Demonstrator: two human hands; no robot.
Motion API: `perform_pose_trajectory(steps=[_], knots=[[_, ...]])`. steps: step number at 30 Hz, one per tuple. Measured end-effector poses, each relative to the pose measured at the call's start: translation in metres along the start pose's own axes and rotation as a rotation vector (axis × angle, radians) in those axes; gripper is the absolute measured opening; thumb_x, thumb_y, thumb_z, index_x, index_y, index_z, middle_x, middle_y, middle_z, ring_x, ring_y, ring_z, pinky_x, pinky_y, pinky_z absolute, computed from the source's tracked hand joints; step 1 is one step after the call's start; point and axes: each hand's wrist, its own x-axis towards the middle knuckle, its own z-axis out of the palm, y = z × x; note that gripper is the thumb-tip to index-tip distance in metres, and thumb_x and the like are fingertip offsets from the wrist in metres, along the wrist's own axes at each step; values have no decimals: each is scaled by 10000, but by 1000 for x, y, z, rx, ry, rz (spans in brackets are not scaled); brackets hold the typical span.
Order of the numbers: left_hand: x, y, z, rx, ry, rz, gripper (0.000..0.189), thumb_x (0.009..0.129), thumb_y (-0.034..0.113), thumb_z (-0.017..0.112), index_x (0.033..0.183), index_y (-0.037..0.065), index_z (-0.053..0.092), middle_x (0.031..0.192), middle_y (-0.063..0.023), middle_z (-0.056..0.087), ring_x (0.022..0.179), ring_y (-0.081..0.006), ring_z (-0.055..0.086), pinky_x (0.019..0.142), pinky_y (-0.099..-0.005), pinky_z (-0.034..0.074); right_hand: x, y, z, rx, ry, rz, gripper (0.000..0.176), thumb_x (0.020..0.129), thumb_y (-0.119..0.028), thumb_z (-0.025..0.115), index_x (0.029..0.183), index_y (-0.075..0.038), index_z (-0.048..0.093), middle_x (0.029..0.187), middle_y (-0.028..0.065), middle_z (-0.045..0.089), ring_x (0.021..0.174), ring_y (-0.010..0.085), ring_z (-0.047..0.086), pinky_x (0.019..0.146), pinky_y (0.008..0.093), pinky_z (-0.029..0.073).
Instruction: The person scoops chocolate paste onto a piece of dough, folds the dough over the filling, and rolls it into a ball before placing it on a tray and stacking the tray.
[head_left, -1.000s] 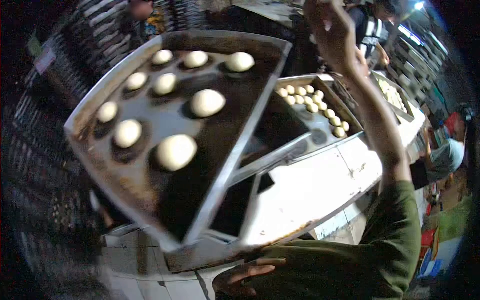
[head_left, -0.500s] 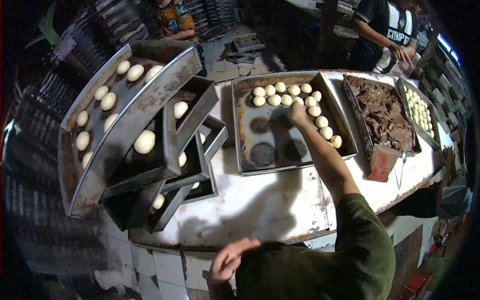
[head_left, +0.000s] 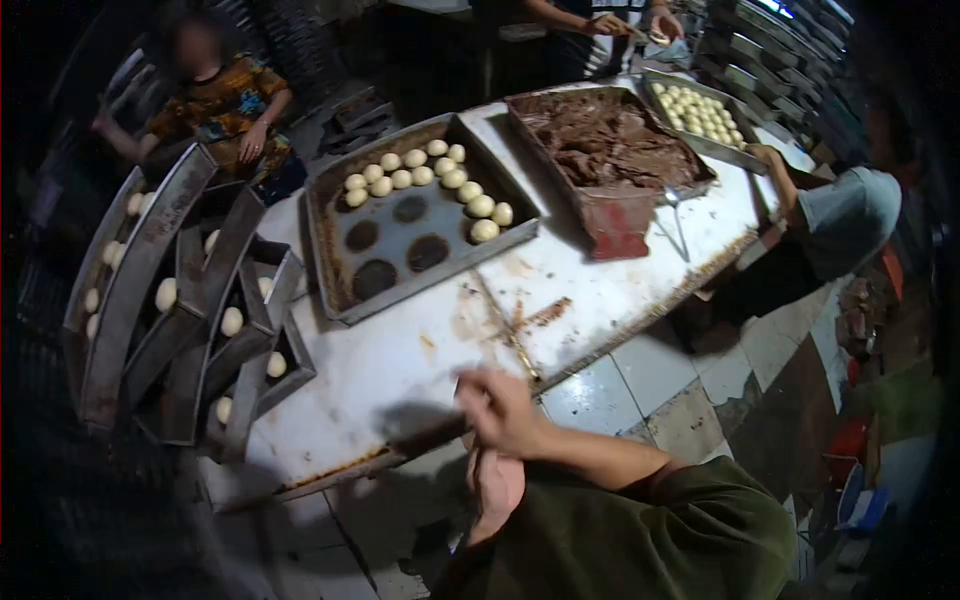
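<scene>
In front of my body, close to the table's front edge, my right hand [head_left: 505,412] rests over my left hand [head_left: 497,487]. The right fingers are bent and a little blurred. Whatever may lie between the palms is hidden, and the left fingers are covered by the right hand. Beyond them stands a square metal baking tray [head_left: 425,275] with pale round dough balls [head_left: 401,179] along its back and right sides. Several dark round marks [head_left: 375,280] show on the rest of its bottom.
Stacked metal trays [head_left: 190,330] with dough balls stand left. To the right are a pan of brown paste [head_left: 610,135], a metal tool [head_left: 677,225] and another dough-ball tray [head_left: 700,112]. Co-workers stand at left [head_left: 225,110], at the back [head_left: 590,25] and at right [head_left: 845,215].
My right hand has left the baking tray and come back to meet my left hand near my body. My view has turned right, so the tray and table appear shifted left.
</scene>
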Motion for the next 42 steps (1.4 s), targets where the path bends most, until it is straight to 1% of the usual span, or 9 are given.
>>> perform_pose_trajectory(steps=[4,10,13,19,25,31,35,39,42], knots=[[-13,-23,69,-93,-96,-318,555,814,186,491,1280,-72,335,1357,-181,347,1307,-294,248,1079,-412,212,43,72,-91,-332,407,-36,73,862,-38,492,891,3,545,720,74,530,640,126,498,592,250,401],[3,-56,73,264,-43,-141,539,820,93,533,1301,-13,315,1298,-160,392,1229,-282,371,1029,-383,315,107,232,-283,-1215,758,171,389,790,-57,548,1160,-13,438,1044,194,506,938,328,496,796,383,407],[36,-88,82,478,10,-146,489,817,-19,510,1276,-19,342,1186,-152,479,1124,-252,475,967,-361,384,112,255,-307,-916,587,386,442,773,25,488,1206,-9,404,1031,191,480,901,333,501,774,393,414],[173,-196,79,804,95,-106,427,803,-63,523,1219,-23,435,1056,-72,556,972,-124,526,853,-262,431,72,163,-248,-339,216,35,432,759,100,448,1170,-24,498,946,174,588,793,299,586,712,338,468],[193,-213,171,303,-175,-426,524,769,-68,445,1283,-60,342,1259,-162,452,1201,-228,409,1035,-365,284,203,218,-348,-920,20,180,283,792,0,455,1059,-61,523,890,186,590,817,328,605,667,377,492],[230,-201,164,166,-72,-240,430,808,30,450,1226,-59,397,1262,-169,460,1198,-260,422,1062,-435,271,266,275,-369,-1327,-256,200,220,844,-130,406,1037,-99,506,910,196,610,747,364,621,615,456,507],[252,-194,180,314,165,-152,406,897,163,429,1241,-46,374,1259,-167,458,1197,-267,418,1043,-429,309,251,240,-375,-1178,-425,243,163,814,-87,461,948,-42,542,743,170,620,680,270,638,588,357,508],[284,-193,191,230,103,-106,448,894,229,436,1251,-33,365,1284,-160,432,1205,-267,401,1045,-437,294,228,186,-368,160,-392,400,180,847,-18,486,993,4,588,704,116,582,605,182,551,607,288,449],[289,-189,228,-1,-13,-164,431,893,224,421,1242,-25,387,1262,-150,453,1184,-263,418,1040,-410,296,206,175,-352,-163,-298,-141,360,740,82,547,1084,-18,580,749,108,556,655,224,515,622,310,429]])
